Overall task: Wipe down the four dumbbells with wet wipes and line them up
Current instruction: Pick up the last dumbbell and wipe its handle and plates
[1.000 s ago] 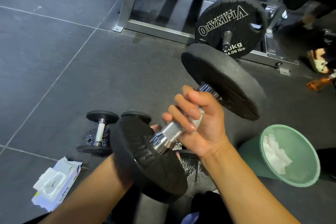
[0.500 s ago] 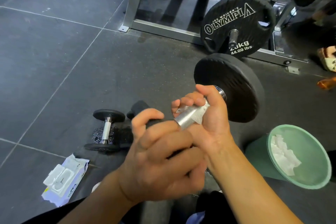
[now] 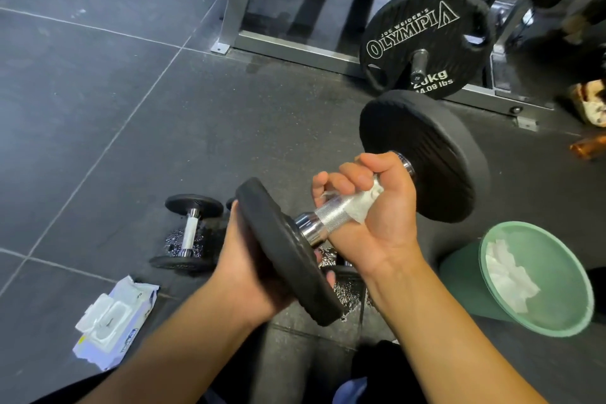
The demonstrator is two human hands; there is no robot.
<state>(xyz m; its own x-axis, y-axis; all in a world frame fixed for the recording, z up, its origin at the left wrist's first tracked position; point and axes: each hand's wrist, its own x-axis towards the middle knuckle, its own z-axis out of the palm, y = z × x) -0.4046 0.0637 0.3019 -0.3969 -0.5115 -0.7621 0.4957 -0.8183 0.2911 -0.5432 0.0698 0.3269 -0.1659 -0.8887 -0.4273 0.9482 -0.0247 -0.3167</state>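
while right fingers (image 3: pixel 347 180) clench one wipe (image 3: pixel 364 205) round one dumbbell (image 3: pixel 423 157), left fingers (image 3: pixel 329 279) grip it.

A green bin (image 3: pixel 459 289) stands on the floor (image 3: pixel 98 108); the black weight plate (image 3: pixel 426 43) seems rack-mounted.

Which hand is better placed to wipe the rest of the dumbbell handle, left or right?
Right. The right hand grips the wipe round the handle, while the left hand holds the near plate, bearing the weight.
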